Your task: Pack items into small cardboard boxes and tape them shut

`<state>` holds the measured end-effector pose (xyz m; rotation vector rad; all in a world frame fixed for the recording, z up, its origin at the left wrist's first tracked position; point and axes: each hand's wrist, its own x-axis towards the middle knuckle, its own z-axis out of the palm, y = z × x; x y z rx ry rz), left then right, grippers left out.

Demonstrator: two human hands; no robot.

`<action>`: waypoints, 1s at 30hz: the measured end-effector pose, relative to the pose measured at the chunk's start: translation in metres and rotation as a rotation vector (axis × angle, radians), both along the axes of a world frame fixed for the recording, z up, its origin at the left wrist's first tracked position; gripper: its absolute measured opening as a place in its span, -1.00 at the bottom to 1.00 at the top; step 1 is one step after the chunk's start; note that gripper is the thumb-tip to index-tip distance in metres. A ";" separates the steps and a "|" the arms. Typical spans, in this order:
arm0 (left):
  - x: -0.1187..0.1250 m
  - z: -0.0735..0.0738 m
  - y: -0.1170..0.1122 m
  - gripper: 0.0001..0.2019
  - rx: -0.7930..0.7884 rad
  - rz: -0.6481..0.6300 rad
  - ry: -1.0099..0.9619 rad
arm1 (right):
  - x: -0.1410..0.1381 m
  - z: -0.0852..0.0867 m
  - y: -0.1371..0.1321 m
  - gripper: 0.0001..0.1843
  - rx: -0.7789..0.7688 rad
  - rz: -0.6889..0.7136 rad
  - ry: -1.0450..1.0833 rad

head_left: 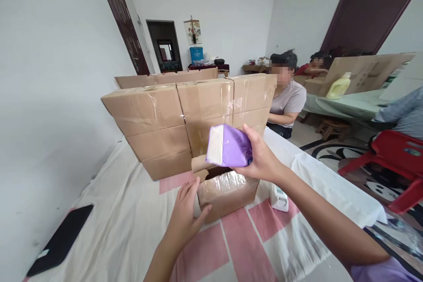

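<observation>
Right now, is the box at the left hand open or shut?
The box is open: a flap sticks up and the dark inside shows below the purple pack.

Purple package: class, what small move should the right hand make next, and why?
Probably lower the purple package into the open cardboard box: the right hand holds it just above, and the left hand is at the box's side.
</observation>
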<state>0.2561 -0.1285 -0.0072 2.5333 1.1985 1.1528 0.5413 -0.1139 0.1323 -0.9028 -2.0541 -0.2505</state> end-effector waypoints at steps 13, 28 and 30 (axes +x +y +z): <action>-0.005 0.011 -0.029 -0.52 0.309 -0.142 -0.083 | 0.003 0.012 -0.041 0.28 -0.176 0.006 0.066; 0.068 0.115 -0.001 -0.20 -0.439 -0.019 -0.816 | -0.056 -0.020 -0.051 0.02 0.050 -0.291 -0.103; 0.072 0.113 -0.001 -0.21 -0.443 -0.061 -0.915 | -0.056 -0.024 -0.053 0.03 0.051 -0.322 -0.071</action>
